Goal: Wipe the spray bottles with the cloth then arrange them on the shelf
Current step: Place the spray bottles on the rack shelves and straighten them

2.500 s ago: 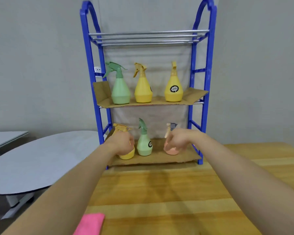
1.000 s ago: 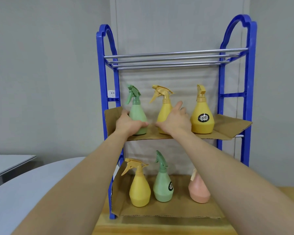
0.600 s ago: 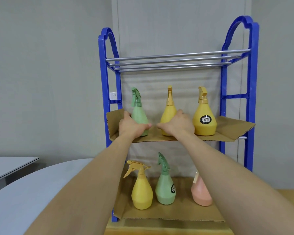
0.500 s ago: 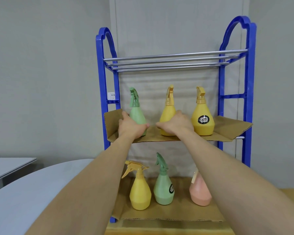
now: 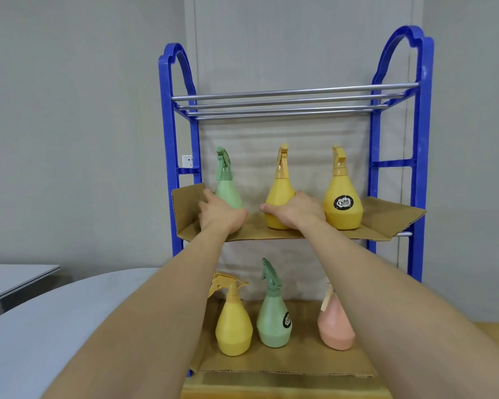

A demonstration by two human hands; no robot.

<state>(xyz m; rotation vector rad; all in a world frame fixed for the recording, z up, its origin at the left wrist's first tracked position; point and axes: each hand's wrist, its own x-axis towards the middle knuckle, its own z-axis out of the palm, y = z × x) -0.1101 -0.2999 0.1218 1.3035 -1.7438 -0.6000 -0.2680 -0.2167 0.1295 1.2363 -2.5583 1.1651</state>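
**mop_n_go:** quick q, what are the hands up to, and where are the spray bottles sitting?

**tidyshelf:** Both hands are up at the middle tier of the blue shelf (image 5: 422, 139). The left hand (image 5: 221, 214) is wrapped round the fat bottom of the green bottle (image 5: 226, 185), thumb across the front and fingers going round the left side. The right hand (image 5: 296, 211) grips the lower body of the plain yellow bottle (image 5: 280, 197) right beside it, thumb pointing left across the front. Both bottles are upright. The yellow one's base sits on the cardboard sheet (image 5: 386, 217) lining that tier. The green one's base is hidden behind the hand, so can't say for sure.

**mop_n_go:** and the rest of them?

**tidyshelf:** Same tier, far right: the labelled yellow bottle (image 5: 342, 203), upright, round black sticker facing out. It's so close to the right hand's knuckles I can't tell if they touch.

The bottom tier has three more on the lower cardboard (image 5: 285, 361):
- the lower yellow bottle (image 5: 234, 321) on the left, trigger pointing left
- the lower green bottle (image 5: 274, 318) in the middle, with a black sticker on its right side
- the pink bottle (image 5: 334, 326) on the right, partly covered by the right forearm

All three stand upright and apart from each other.

**mop_n_go:** what's the shelf on?

**tidyshelf:** A wooden counter (image 5: 285, 391). The top tier is just metal rods (image 5: 294, 102). Off to the left there's a grey rounded table (image 5: 55, 326).
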